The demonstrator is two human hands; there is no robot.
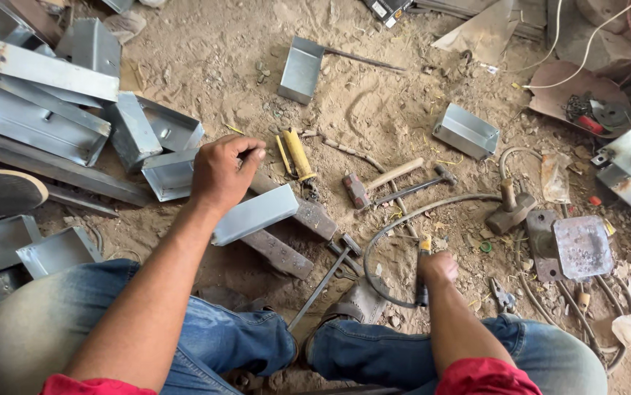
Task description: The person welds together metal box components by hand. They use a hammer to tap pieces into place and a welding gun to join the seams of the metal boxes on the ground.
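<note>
Sandy floor (206, 51) lies under us, strewn with tools. Our left hand (219, 174) grips a grey folded sheet-metal channel (255, 213) resting on a rusty bar (308, 213). Our right hand (438, 268) closes around a dark-handled tool (422, 281).

Left hand (220, 173) on grey metal channel (255, 213), right hand (438, 268) gripping welding holder (423, 274) over sandy ground (374, 110).

My left hand (219, 174) on metal box (255, 213), box on flat bar (293, 212). Pile of metal boxes (52, 110) left of my hand. My right hand (438, 268) on tool handle (422, 274), near my knee. Two hammers (396, 183) between my hands, farther out. One box (466, 131) behind hammers, right. Another box (301, 70) far ahead. Square plate (583, 246) right of my right hand.
</note>
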